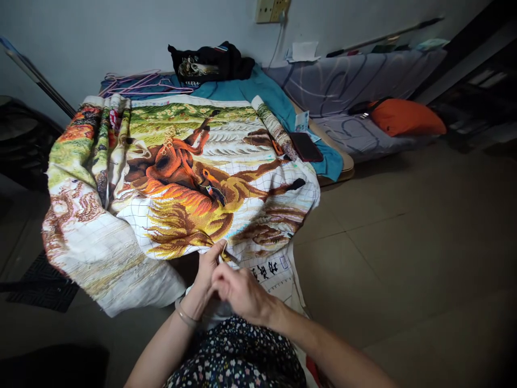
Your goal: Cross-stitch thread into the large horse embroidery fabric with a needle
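White stitched cloth spreads ahead of the hands, touching the left.

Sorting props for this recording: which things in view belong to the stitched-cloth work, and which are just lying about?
Belongs to the work:
- stitched cloth, its edge held by the left hand

Apparently just lying about:
- phone
- pink hangers
- orange bundle

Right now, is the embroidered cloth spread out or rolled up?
Partly both: the embroidered cloth lies spread across its middle, pattern showing, while its left side bunches in folds and its far right edge is rolled.
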